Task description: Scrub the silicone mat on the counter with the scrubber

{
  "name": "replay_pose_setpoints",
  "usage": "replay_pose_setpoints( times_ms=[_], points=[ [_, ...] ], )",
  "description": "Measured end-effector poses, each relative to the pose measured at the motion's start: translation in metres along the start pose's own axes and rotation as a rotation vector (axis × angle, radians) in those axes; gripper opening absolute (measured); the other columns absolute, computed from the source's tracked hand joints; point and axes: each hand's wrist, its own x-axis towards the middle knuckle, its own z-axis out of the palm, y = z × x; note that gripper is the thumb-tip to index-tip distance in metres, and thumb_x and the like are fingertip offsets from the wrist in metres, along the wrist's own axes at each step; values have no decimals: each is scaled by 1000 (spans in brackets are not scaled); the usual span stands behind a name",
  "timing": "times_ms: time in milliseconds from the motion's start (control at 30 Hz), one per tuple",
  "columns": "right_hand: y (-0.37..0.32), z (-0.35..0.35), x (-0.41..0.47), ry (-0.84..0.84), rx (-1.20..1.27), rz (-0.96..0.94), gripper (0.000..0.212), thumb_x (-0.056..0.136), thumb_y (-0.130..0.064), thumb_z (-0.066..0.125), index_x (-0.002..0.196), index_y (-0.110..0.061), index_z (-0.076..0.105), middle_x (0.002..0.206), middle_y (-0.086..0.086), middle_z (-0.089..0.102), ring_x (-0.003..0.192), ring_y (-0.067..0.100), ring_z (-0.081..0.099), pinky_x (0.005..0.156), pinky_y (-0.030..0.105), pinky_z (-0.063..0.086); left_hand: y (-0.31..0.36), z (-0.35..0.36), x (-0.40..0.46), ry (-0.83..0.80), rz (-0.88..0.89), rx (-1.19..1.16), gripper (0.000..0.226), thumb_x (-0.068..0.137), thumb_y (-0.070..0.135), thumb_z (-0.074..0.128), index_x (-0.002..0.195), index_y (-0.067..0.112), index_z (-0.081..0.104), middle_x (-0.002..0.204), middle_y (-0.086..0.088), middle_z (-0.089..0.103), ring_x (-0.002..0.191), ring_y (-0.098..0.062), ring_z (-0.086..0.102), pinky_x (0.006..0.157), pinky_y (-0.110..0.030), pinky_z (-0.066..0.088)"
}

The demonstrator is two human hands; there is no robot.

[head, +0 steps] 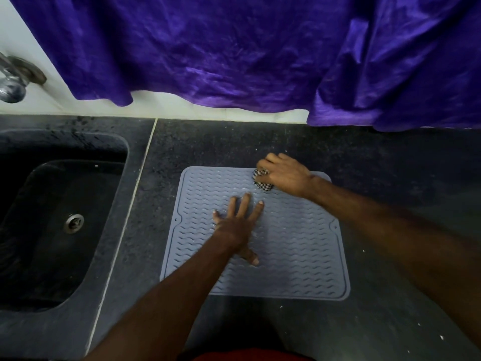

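Note:
A grey-blue silicone mat (294, 256) with wavy ridges lies flat on the dark stone counter (390, 295). My left hand (236, 225) rests palm down on the mat's middle, fingers spread, holding nothing. My right hand (283, 173) is at the mat's far right corner, closed over a black-and-white checked scrubber (261, 182) that presses on the mat. Most of the scrubber is hidden under my fingers.
A black sink (59, 220) with a metal drain (74, 223) is set into the counter on the left. A chrome tap (13, 79) sticks out at the upper left. A purple cloth (234, 48) hangs over the white wall behind the counter.

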Motion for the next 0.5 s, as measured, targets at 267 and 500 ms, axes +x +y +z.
replay_pose_setpoints(
  times_ms=[267, 500],
  points=[
    [17, -3, -4, 54, 129, 112, 43, 80, -14, 64, 121, -29, 61, 122, 1, 49, 109, 24, 41, 81, 37, 39, 0, 1, 1, 4, -3, 6, 147, 59, 55, 85, 146, 36, -31, 150, -2, -44, 141, -37, -31, 107, -76, 4],
    [7, 6, -2, 25, 149, 45, 53, 79, -13, 65, 128, -32, 56, 129, -1, 47, 114, 22, 39, 83, 35, 37, -1, 2, 0, 19, 3, 15, 146, 59, 56, 85, 147, 35, -30, 151, -3, -44, 142, -37, -30, 107, -76, 4]
  ],
)
